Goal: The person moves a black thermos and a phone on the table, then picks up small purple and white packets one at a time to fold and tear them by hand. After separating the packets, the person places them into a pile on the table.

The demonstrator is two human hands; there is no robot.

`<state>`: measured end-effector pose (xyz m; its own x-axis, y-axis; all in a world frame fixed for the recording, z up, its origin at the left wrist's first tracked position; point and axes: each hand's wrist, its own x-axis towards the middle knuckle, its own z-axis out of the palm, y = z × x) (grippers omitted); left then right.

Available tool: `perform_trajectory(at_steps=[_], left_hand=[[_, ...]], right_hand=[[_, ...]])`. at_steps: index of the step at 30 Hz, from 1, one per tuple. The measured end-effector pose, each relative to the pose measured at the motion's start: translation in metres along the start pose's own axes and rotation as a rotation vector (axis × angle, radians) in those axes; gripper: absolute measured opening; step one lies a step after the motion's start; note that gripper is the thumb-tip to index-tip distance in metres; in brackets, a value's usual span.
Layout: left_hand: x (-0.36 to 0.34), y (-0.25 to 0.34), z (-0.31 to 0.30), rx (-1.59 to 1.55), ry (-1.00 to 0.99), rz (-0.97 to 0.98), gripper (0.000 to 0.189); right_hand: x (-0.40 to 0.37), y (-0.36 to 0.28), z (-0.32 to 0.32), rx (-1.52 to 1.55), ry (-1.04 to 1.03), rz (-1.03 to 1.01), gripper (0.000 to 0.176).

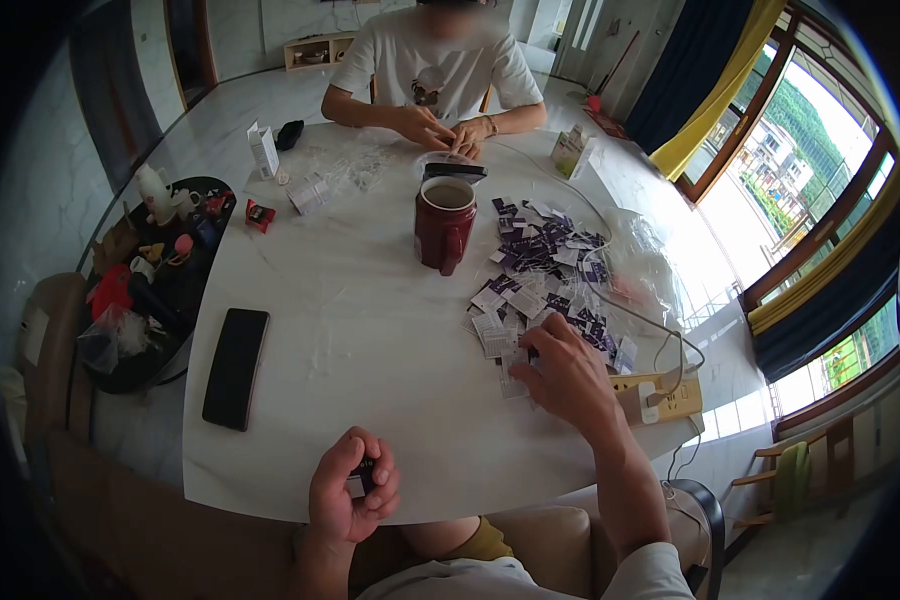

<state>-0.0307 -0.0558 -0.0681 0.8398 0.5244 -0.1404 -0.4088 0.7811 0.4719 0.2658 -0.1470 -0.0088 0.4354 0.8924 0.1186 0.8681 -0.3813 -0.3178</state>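
My left hand point(353, 485), near the front edge of the white table point(370, 330), is closed around a small stack of dark paper hang tags point(362, 477) with a white part showing. My right hand point(567, 375) reaches to the near side of a loose pile of purple and white hang tags point(545, 245). Its thumb and fingers are curled around a dark tag, partly hidden by the fingers. White strings lie among the tags. Some tags at the near edge of the pile show their printed white side.
A dark red mug point(443, 230) stands mid-table. A black phone point(236, 368) lies at left, a power strip point(670, 397) with cables at right. Plastic bags point(638, 260) sit beyond the pile. Across the table another person's hands point(448, 130) work near a clear container.
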Motion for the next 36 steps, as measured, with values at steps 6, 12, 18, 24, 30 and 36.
perform_trajectory(at_steps=[6, 12, 18, 24, 30, 36], left_hand=[[0.000, 0.001, 0.010, 0.119, 0.097, 0.038, 0.010], [-0.001, -0.008, 0.018, 0.284, 0.134, 0.114, 0.013], [-0.002, -0.012, 0.023, 0.452, 0.142, 0.146, 0.023], [-0.003, -0.011, 0.023, 0.516, 0.158, 0.129, 0.024], [-0.003, -0.012, 0.024, 0.510, 0.148, 0.129, 0.026], [-0.002, -0.011, 0.023, 0.515, 0.134, 0.138, 0.026]], right_hand=[[0.005, -0.008, -0.016, 0.351, 0.051, 0.020, 0.021], [0.009, -0.016, -0.015, 0.462, 0.268, 0.009, 0.013], [0.011, -0.013, -0.008, 0.388, 0.406, -0.003, 0.014], [0.010, -0.018, -0.017, 0.396, 0.411, -0.052, 0.018], [0.016, -0.017, -0.012, 0.246, 0.567, -0.241, 0.025], [0.008, -0.021, -0.014, 0.322, 0.526, -0.230, 0.020]])
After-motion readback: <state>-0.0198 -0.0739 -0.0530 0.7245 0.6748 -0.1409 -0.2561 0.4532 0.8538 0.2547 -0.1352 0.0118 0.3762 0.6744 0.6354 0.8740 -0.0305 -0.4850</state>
